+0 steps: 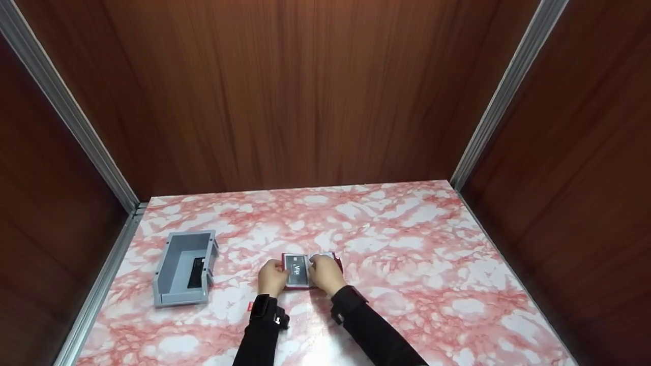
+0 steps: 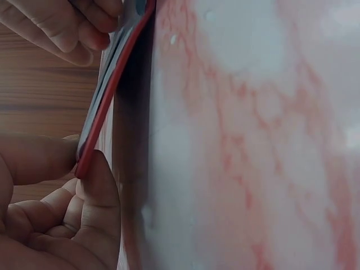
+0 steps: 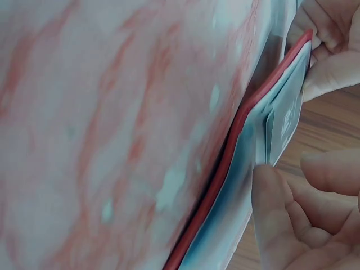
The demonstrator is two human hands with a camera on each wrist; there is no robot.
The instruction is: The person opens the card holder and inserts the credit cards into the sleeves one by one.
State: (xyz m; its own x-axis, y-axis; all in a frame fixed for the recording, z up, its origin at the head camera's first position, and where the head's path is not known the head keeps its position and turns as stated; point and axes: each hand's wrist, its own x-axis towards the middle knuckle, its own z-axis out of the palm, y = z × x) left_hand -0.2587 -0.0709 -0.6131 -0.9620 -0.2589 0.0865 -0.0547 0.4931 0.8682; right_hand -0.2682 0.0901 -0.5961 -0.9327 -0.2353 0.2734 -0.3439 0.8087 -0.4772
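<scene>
A red card holder (image 1: pixel 286 286) lies opened out, its left part raised off the table in the left wrist view. Behind its clear sleeve sits a dark card (image 1: pixel 296 269) printed "Vip". The left hand (image 1: pixel 272 277) pinches the holder's left edge between thumb and finger. Over the right part is the right hand (image 1: pixel 327 273). In the right wrist view one fingertip (image 3: pixel 265 175) touches the inner edge of the card, while another finger stands apart from it with a gap between. Much of the holder's right part is hidden under the right hand.
A grey open bin (image 1: pixel 161 267) stands at the left on the pink marbled table (image 1: pixel 407 244), with a black item (image 1: pixel 196 273) inside. Near the left wrist a small red piece (image 1: pixel 249 306) shows. Brown wooden panels (image 1: pixel 285 96) enclose the back and sides.
</scene>
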